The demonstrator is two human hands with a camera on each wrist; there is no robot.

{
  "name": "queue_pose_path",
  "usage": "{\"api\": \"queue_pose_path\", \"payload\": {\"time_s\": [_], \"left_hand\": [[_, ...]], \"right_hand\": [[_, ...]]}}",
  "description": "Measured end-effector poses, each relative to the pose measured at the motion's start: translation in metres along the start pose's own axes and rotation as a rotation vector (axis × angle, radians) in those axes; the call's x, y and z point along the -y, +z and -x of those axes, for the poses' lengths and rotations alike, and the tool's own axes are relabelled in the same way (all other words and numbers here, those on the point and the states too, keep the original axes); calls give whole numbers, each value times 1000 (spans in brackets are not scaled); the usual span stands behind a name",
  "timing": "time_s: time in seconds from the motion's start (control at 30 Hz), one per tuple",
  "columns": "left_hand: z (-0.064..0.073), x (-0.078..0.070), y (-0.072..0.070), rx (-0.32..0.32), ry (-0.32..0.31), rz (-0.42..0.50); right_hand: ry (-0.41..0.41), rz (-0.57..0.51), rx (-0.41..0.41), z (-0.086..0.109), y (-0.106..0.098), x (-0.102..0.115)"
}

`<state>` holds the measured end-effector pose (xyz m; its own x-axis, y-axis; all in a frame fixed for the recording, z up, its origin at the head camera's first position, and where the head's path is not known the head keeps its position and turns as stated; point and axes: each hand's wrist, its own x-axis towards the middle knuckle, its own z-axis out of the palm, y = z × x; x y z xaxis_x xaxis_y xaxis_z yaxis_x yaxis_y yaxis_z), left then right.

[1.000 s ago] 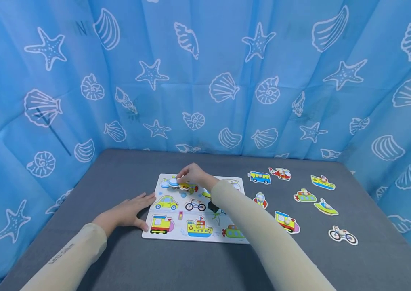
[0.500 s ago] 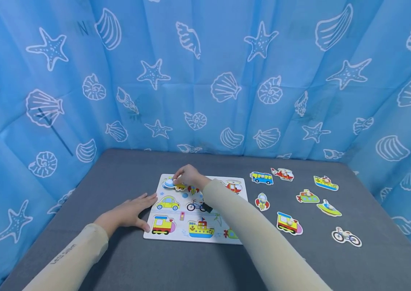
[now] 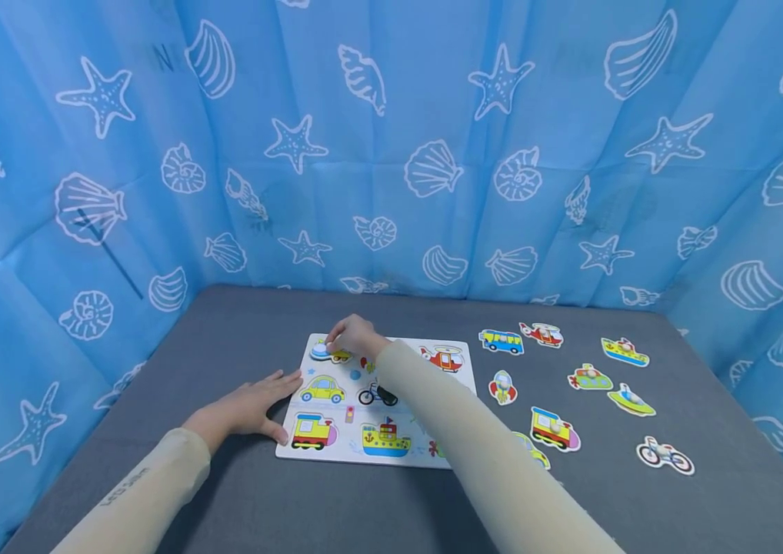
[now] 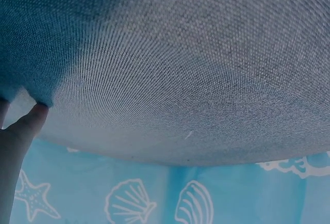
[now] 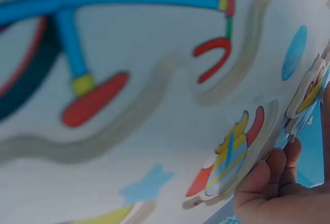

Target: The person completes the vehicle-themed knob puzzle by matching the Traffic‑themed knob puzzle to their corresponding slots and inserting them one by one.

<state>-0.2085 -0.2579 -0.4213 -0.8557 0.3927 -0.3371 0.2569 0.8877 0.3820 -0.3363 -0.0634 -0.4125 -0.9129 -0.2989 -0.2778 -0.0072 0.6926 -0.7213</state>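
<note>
A white puzzle board [image 3: 351, 452] printed with vehicles lies on the grey table. At its upper left recess my right hand [image 3: 357, 337] pinches a small yellow and blue puzzle piece [image 3: 341, 356]; the fingers cover part of it. The right wrist view catches that piece [image 5: 309, 87] tilted at the board's surface, beside the fingertips [image 5: 255, 175], with the printed rocket close by. My left hand [image 3: 253, 404] lies flat with spread fingers at the board's left edge, its thumb at the lower left corner. Only part of the left hand [image 4: 15, 146] appears in the left wrist view.
Right of the board lie loose knobbed pieces: bus [image 3: 502, 342], helicopter [image 3: 541, 335], rocket [image 3: 502, 388], train [image 3: 554, 429], submarine [image 3: 590, 377], ship [image 3: 624, 352], flying saucer [image 3: 631, 400] and bicycle [image 3: 665, 455]. My right sleeve partly hides a car piece [image 3: 535, 450]. A blue curtain [image 3: 391, 192] hangs behind.
My right hand has shifted slightly left with the puzzle piece, onto the upper left recess. A car piece has come into sight beside the right sleeve. The left hand stays at the board's edge.
</note>
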Motion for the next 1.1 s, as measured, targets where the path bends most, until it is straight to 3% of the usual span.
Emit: {"api": "queue_pose_path", "payload": {"time_s": [0.47, 0.7, 1.1], "left_hand": [[-1, -1, 1, 9, 19, -7], [2, -2, 1, 4, 13, -9], [-1, 0, 0, 11, 3, -11]], "right_hand": [[23, 105, -10, 6, 1, 2], [28, -20, -8, 11, -3, 1], [-70, -135, -12, 25, -20, -14]]}}
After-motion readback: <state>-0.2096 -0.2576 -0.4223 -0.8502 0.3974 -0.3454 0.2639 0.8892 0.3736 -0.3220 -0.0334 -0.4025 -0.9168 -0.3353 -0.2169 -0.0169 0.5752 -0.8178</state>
